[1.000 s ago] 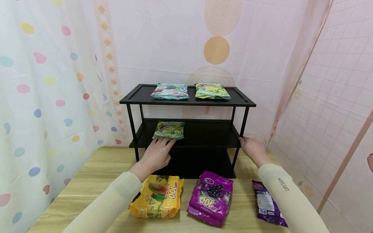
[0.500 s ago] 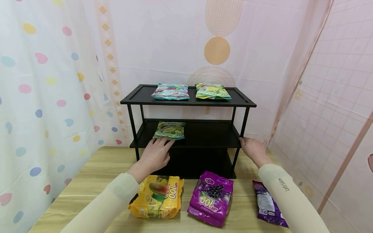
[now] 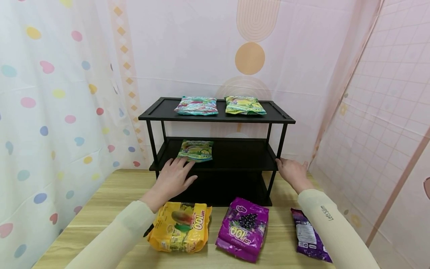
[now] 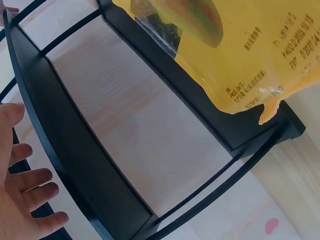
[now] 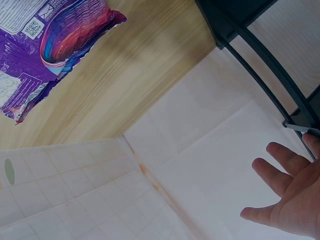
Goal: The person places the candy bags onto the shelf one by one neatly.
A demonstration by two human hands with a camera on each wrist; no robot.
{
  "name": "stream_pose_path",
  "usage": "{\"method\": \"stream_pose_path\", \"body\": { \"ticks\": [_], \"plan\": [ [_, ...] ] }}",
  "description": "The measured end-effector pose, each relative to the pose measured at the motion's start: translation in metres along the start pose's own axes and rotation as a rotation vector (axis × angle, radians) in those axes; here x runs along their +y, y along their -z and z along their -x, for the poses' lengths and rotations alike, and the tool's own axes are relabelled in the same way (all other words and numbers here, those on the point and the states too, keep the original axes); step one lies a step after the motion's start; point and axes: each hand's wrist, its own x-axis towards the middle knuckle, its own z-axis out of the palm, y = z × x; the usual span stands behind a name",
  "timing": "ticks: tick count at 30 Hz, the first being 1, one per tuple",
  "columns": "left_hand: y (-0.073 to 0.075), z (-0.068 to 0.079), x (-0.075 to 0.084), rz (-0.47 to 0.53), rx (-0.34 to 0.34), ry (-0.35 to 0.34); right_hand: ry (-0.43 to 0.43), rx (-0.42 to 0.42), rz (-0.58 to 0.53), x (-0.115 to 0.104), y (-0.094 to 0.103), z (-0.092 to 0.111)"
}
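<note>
In the head view my left hand [image 3: 172,180] is at the front edge of the middle shelf of a black three-tier rack [image 3: 243,155]. Its fingertips overlap the near edge of a green candy bag [image 3: 198,150] lying flat there; whether they touch it cannot be told. The fingers are extended and the thumb stands out to the side. My right hand [image 3: 293,173] touches the rack's right side by the front post at middle-shelf height. In the right wrist view, several fingers of that right hand [image 5: 295,195] are spread and hold nothing.
On the top shelf lie a light-blue candy bag [image 3: 196,106] and a yellow-green one [image 3: 244,105]. Before the rack on the wooden table [image 3: 100,209] are a yellow mango bag [image 3: 181,228], a purple grape bag [image 3: 244,229] and a dark purple bag [image 3: 309,235]. Curtains [image 3: 188,48] surround the table.
My left hand has drawn slightly left and back from the green candy bag, its thumb now spread away. The right hand and the bags stay where they were.
</note>
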Motion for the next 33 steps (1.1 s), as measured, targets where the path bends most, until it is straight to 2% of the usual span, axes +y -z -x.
{"method": "stream_pose_path", "body": {
  "ticks": [11,19,27,33],
  "plan": [
    [0.008,0.004,-0.009,0.004,0.019,0.044,0.004,0.004,0.003,-0.001,0.000,0.001],
    [0.011,0.010,-0.019,0.008,-0.010,0.085,0.005,0.013,0.005,-0.001,-0.001,0.001],
    [0.015,0.018,-0.031,0.022,-0.016,0.115,0.008,0.014,0.008,-0.001,0.000,0.001],
    [0.021,0.024,-0.041,-0.003,-0.005,0.129,0.006,0.012,0.007,-0.001,0.000,0.001]
  ]
}}
